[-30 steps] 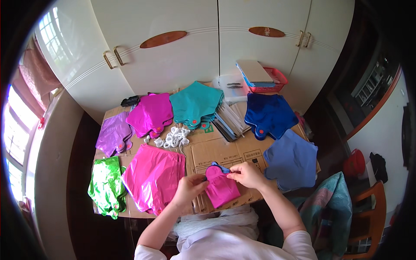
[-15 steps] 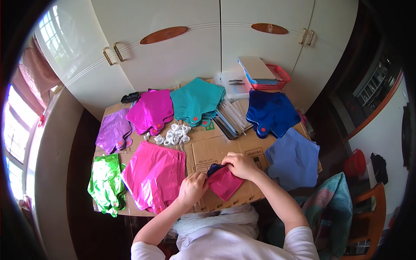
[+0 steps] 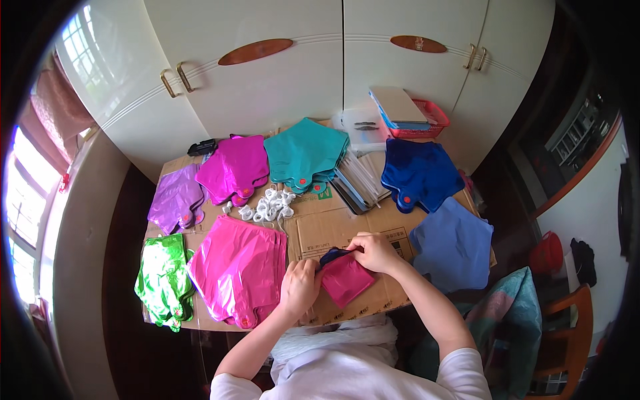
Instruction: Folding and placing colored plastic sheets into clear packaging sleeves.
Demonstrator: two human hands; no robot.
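At the near edge of the cardboard, a small folded packet of foil balloon (image 3: 348, 280) lies in front of me, magenta with a dark purple-blue strip along its far edge. My left hand (image 3: 300, 287) pinches its left corner. My right hand (image 3: 373, 252) has its fingers closed on the far right corner. To the left is a stack of hot pink star foil balloons (image 3: 240, 267). Pale blue foil balloons (image 3: 452, 247) lie to the right of my right hand. A pile of white ribbon rolls (image 3: 272, 205) sits beyond my left hand.
Around the cardboard-topped table (image 3: 320, 230) lie green (image 3: 163, 273), lilac (image 3: 175, 200), magenta (image 3: 233, 167), teal (image 3: 307, 153) and navy balloons (image 3: 421, 170). White sticks (image 3: 363, 179) stand between teal and navy. Behind them is a red basket (image 3: 433, 117); a wooden chair (image 3: 577, 333) is at right.
The packet is spread a little wider and flatter, with its magenta face more square. My left hand has shifted slightly right; the right hand stays at the far corner.
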